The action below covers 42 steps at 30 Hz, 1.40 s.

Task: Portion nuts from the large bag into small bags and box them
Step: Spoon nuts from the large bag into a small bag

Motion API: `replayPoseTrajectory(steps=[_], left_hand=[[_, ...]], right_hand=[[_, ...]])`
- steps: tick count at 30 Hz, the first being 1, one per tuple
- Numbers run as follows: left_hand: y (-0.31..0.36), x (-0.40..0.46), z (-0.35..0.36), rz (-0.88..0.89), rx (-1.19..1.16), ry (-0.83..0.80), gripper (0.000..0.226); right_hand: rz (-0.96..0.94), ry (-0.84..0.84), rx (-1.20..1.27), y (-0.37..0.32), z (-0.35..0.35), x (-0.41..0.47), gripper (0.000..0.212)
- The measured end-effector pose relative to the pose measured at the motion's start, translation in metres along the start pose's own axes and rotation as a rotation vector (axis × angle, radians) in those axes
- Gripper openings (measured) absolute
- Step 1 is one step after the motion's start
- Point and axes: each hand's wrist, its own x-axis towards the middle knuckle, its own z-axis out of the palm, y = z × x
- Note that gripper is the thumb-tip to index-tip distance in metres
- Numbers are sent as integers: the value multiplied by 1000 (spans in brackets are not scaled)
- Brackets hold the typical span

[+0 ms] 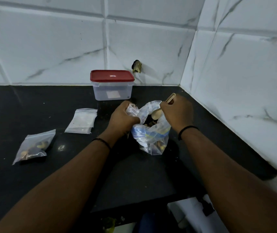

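Observation:
The large clear bag of nuts (152, 132) stands open on the black counter (134, 174), dark nuts showing inside. My left hand (123, 117) grips the bag's left rim and bunches the plastic. My right hand (177, 111) holds a wooden spoon (157, 113) whose bowl dips into the bag's mouth. A small zip bag filled with nuts (33, 147) lies at the left. A stack of small bags (83, 121) lies flat beside it, looking mostly unfilled. The clear box with a red lid (112, 84) stands shut against the back wall.
White marble-look tiled walls close the back and right sides, meeting in a corner at the right rear. A dark hole (136, 66) breaks the back wall behind the box. The counter's front edge runs below my forearms, with a white object (191, 212) beneath it.

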Motion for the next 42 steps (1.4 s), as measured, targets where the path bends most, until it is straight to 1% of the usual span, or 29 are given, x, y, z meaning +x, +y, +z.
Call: replayPoseTrajectory(steps=[1,4,6,8,11,14,16,18,19,21,26,29,32,34,37,42], left_hand=[[0,1,0,-5,13,4,39],[0,1,0,-18,30,12,38],[0,1,1,-29,12,22,38],[-1,1,2,-38,-3,35,37],[0,2,3,-52,-30,30,36],[0,2,2,-63,-57,36,34],[-1,2,2,-66,-59,45,32],[-1,3,3,-69,-53,49,31],[-1,3,3,-72,-54,47,31],[0,2,4,-69,-80,42,33],[0,1,1,-46,-136,60,37],[-1,1,0,0,-159,58,36],[0,-2,1,82,-157,62,36],[2,-4,2,136,-135,55,36],[3,-6,1,191,-88,54,36],[5,-8,-2,225,-87,53,39]], right_hand=[[-44,19,-26,0,4,-3,21],[-139,8,-77,-2,11,-10,17],[-139,-8,-59,-5,13,-9,19],[-63,-48,10,-6,15,-5,21],[64,-150,113,-4,17,-2,22],[199,-273,256,-5,15,0,18],[300,-388,349,-9,13,0,14],[346,-498,388,-12,11,-1,14],[355,-520,400,-13,10,-1,14],[385,-522,431,-15,8,-1,11],[524,-433,521,-16,-1,1,7],[588,-360,594,-13,-4,6,12],[619,-339,653,-16,-14,8,11],[603,-340,669,-23,-24,8,14],[539,-329,675,-40,-35,11,10],[389,-304,656,-73,-37,19,10]])
